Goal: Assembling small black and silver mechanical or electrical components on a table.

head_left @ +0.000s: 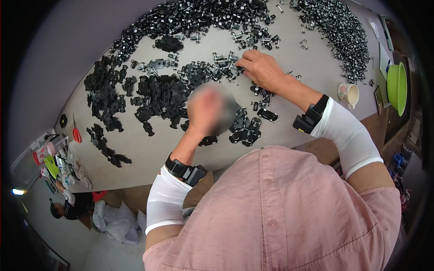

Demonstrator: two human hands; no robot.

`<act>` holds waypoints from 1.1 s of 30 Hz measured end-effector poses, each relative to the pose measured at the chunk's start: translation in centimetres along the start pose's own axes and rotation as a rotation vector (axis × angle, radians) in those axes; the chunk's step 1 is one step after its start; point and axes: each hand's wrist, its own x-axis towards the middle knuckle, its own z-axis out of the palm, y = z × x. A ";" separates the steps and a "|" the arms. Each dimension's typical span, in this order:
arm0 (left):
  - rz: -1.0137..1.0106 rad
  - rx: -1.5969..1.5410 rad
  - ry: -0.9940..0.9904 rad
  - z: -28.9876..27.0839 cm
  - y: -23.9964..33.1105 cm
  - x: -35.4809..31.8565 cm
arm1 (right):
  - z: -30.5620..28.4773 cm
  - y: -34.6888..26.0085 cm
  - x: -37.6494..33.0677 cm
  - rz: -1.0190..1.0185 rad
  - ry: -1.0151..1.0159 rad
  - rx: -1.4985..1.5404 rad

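My right hand [263, 68] reaches over the table, its fingers bent together at the edge of a pile of small wheel axles [216, 70]. What lies between the fingertips is hidden. My left hand [205, 108] is nearer to me, beside a heap of black toy car bases [162, 95]; a blur covers its fingers, and I cannot see whether it holds anything. Between my hands and my body lie several small black toy cars [252, 131] and a separate black car [269, 115].
A large band of black wheels and axles [194, 16] spans the far edge, with a silvery heap [346, 40] at far right. More black bases [104, 90] lie left, near red-handled scissors [77, 134]. At right are a mug [349, 94] and a green basin [397, 89]. Another person [72, 205] is at lower left.
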 end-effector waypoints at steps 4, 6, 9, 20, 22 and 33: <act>0.270 0.341 0.246 -2.4 0.0 0.9 | 0.1 1.7 0.4 -0.176 0.036 0.052; 0.337 0.464 0.303 -3.6 -0.1 1.9 | 0.0 1.9 0.6 -0.220 0.001 0.055; 0.351 0.547 0.303 -3.5 -0.1 3.3 | -0.1 2.5 0.8 -0.223 -0.036 0.019; 0.190 0.014 0.216 -3.3 -1.0 2.9 | -0.9 0.6 -0.4 0.034 0.108 0.301; -0.254 -0.651 0.025 -3.7 -0.4 2.5 | -1.1 -0.3 -0.3 0.109 0.083 0.428; 0.308 0.158 0.239 -2.8 -1.2 1.5 | -1.5 -2.5 1.0 0.310 0.027 0.632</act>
